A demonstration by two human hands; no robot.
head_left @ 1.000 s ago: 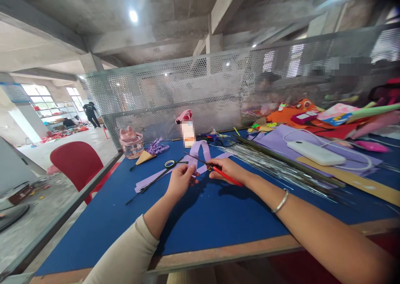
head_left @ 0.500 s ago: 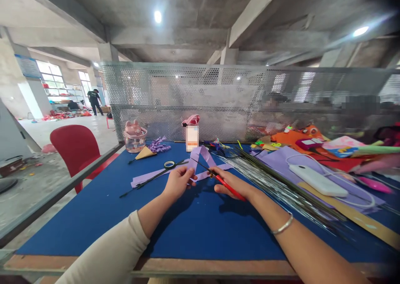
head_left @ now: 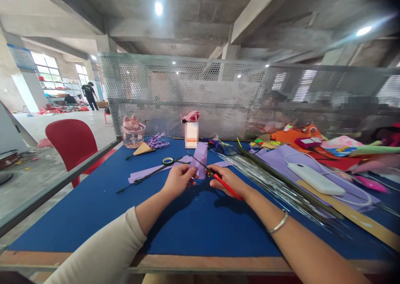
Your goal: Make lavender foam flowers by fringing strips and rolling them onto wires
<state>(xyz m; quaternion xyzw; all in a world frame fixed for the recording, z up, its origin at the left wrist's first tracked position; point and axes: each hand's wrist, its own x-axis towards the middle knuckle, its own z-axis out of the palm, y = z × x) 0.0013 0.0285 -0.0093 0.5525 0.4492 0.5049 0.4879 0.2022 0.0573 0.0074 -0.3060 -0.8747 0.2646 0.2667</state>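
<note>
Above the middle of the blue table, my left hand (head_left: 180, 179) pinches the lower part of a folded purple paper strip (head_left: 201, 159). My right hand (head_left: 227, 183) is closed round red-handled scissors (head_left: 227, 186), whose dark blades point up and left across the strip. Whether the blades are parted is too small to tell. Behind my left hand, another purple strip (head_left: 140, 175) lies flat beneath a dark wrapped stem (head_left: 146, 178) and a roll of tape (head_left: 168, 160).
Thin wires (head_left: 268, 175), purple sheets (head_left: 283, 155) and a white power strip (head_left: 315, 179) cover the table's right side. A pink-lidded jar (head_left: 133, 132) and paper cone (head_left: 143, 149) stand back left. A red chair (head_left: 73, 146) is left; a person (head_left: 89, 95) stands far off.
The purple strip, looped open before, is now folded into a narrow upright band. My right hand and the scissors have shifted slightly left. The view has moved a little.
</note>
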